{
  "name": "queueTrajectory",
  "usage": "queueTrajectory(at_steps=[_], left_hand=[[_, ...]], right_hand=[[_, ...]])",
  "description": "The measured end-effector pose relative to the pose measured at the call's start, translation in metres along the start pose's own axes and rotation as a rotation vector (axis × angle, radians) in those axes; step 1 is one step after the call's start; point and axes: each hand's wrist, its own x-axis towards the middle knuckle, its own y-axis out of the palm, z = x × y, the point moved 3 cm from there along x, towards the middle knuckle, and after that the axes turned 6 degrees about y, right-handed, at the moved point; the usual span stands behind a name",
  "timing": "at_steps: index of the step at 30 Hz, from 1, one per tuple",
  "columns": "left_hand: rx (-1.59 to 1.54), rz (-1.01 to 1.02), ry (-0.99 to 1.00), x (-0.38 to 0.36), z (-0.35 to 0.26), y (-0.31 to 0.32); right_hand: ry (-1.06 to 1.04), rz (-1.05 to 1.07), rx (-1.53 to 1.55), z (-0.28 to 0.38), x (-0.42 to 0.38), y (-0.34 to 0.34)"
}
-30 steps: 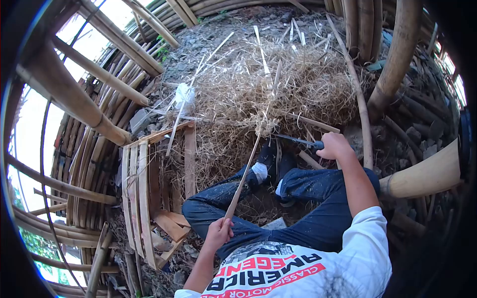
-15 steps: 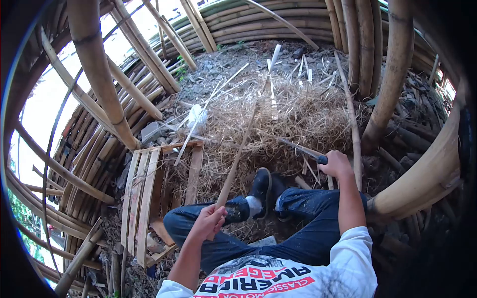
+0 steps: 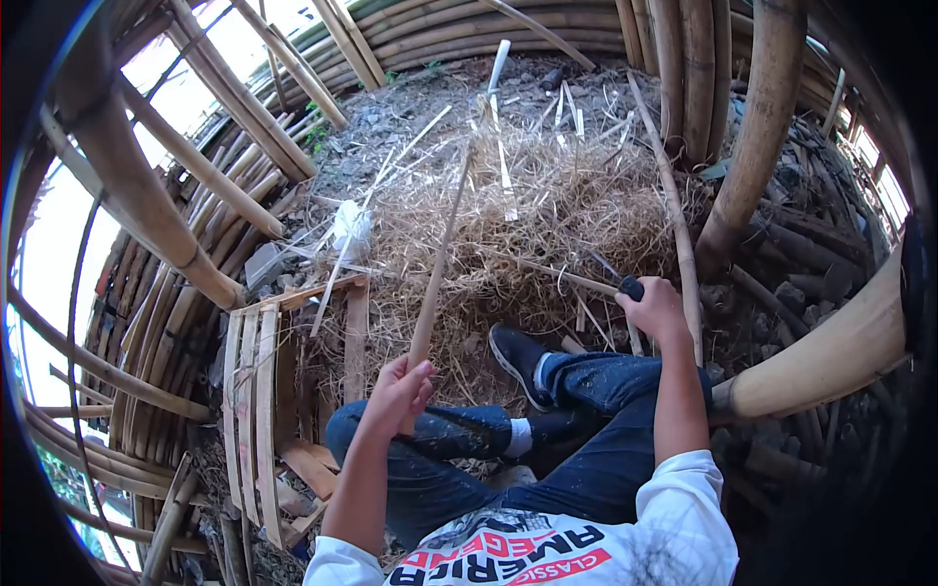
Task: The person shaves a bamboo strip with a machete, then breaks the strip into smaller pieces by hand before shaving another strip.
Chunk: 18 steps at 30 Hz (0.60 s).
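Note:
My left hand (image 3: 399, 389) is closed round the lower end of a long bamboo strip (image 3: 440, 264), which slants up and away over the shavings. In my right hand (image 3: 655, 308) is the black handle of a knife (image 3: 631, 287), its thin blade pointing up and left. A thin strip (image 3: 557, 273) also reaches from my right hand toward the left, over the pile of curly shavings (image 3: 547, 210). Both hands are above my bent legs, apart from each other.
A slatted wooden crate (image 3: 256, 410) lies at the left. Beyond it is a white plastic bag (image 3: 352, 230). Thick bamboo poles (image 3: 757, 127) rise at both sides, and a large bamboo (image 3: 821, 342) slants in at the right. A long pole (image 3: 674, 210) lies beside the shavings.
The view has shifted, so most things sit further left. The knife blade has turned away from the thin strip by my right hand. My legs have shifted, with one shoe further out.

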Motion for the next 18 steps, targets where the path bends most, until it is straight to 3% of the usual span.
queueTrajectory(at_steps=[5,9,11,14,17,18], left_hand=[[0.102,0.017,0.066,0.107,-0.030,0.026],[0.175,0.068,0.114,0.229,-0.051,0.072],[0.212,0.069,0.100,0.285,-0.060,0.099],[0.202,0.089,0.080,0.358,-0.068,0.132],[0.112,0.198,0.104,0.412,-0.063,0.161],[0.058,0.207,0.113,0.422,-0.058,0.171]], right_hand=[[0.043,-0.104,0.210,-0.010,0.015,-0.001],[0.110,-0.268,0.589,-0.036,0.045,0.029],[0.070,-0.390,0.615,-0.037,0.064,0.050],[0.154,-0.336,0.746,-0.051,0.099,0.092],[0.008,-0.444,0.590,-0.055,0.116,0.107],[0.042,-0.371,0.605,-0.060,0.116,0.111]])
